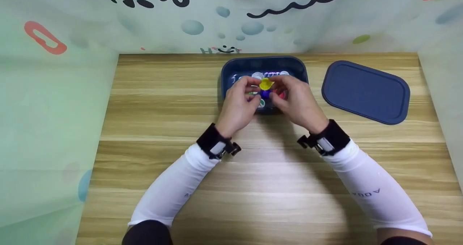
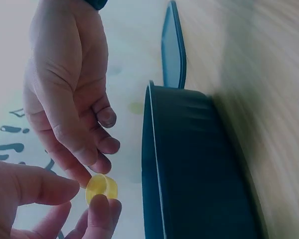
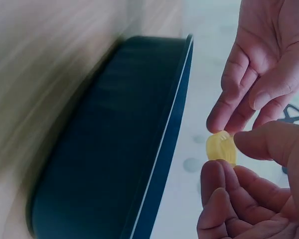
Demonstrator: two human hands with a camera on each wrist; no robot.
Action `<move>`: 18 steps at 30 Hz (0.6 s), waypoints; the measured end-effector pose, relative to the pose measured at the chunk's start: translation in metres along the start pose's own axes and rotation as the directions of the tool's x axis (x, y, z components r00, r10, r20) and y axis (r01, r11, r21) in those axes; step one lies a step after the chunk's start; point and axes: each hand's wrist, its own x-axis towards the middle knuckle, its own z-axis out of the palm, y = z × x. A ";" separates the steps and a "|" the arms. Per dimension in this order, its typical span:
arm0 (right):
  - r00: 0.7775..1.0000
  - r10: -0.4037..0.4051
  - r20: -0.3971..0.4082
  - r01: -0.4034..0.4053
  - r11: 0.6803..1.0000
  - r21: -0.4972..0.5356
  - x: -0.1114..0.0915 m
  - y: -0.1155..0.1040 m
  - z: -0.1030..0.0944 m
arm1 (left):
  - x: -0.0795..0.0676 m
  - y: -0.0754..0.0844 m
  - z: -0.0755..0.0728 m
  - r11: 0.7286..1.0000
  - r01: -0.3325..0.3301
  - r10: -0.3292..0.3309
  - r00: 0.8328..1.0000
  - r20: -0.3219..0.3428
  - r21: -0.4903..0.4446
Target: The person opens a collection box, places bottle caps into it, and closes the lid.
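Observation:
Both hands come together over a dark blue bin (image 1: 228, 62). A small yellow round bottle cap (image 1: 266, 83) is held between their fingertips, above the bin's opening. The left hand (image 1: 238, 98) meets it from the left, its index fingertip at the cap's edge. From the other side the right hand (image 1: 298, 96) holds it with its index fingertip. In the left wrist view the cap (image 2: 102, 190) looks hollow and see-through. The right wrist view has the cap (image 3: 221, 148) among the fingertips of both hands. White, green, blue and red pieces lie in the bin, partly hidden.
A dark blue lid (image 1: 365, 92) lies flat on the wooden table (image 1: 162, 114), right of the bin. Behind the table hangs a pale printed cloth (image 1: 278, 28). Both wrists wear black straps with small devices.

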 end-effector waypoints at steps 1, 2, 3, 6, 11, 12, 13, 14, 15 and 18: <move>1.000 0.011 0.007 -0.011 1.000 0.000 0.002 0.001 0.000 | 0.002 0.000 0.001 1.000 0.000 0.000 1.000 -0.001 -0.002; 1.000 0.019 0.015 -0.019 1.000 0.001 0.005 0.003 0.000 | 0.005 -0.001 0.001 1.000 -0.002 0.002 1.000 -0.001 -0.002; 0.999 0.028 0.023 -0.029 1.000 0.003 0.007 0.004 -0.001 | 0.007 -0.002 0.002 1.000 -0.005 0.005 1.000 -0.002 -0.004; 0.998 0.051 0.046 -0.051 0.999 -0.002 0.011 0.009 -0.001 | 0.013 -0.005 0.003 1.000 -0.005 0.005 1.000 0.005 -0.008; 0.996 0.058 0.069 -0.057 0.998 -0.007 0.013 0.016 -0.001 | 0.019 -0.009 0.004 1.000 0.002 -0.002 1.000 0.007 0.015; 0.996 0.055 0.067 -0.055 0.998 -0.006 0.013 0.017 -0.002 | 0.019 -0.009 0.004 1.000 0.000 0.000 1.000 0.005 0.024; 0.997 0.053 0.065 -0.052 0.999 -0.004 0.012 0.018 -0.002 | 0.019 -0.010 0.003 1.000 -0.001 0.001 1.000 0.004 0.031; 0.997 0.051 0.061 -0.051 0.999 0.001 0.011 0.019 -0.003 | 0.019 -0.010 0.003 0.999 -0.002 0.002 1.000 0.005 0.041; 0.997 0.050 0.054 -0.050 0.999 0.008 0.010 0.020 -0.004 | 0.018 -0.010 0.002 0.999 -0.005 0.005 1.000 0.005 0.048; 0.998 0.049 0.030 -0.050 0.999 0.019 0.005 0.021 -0.009 | 0.017 -0.010 -0.001 0.998 -0.014 0.014 1.000 0.007 0.069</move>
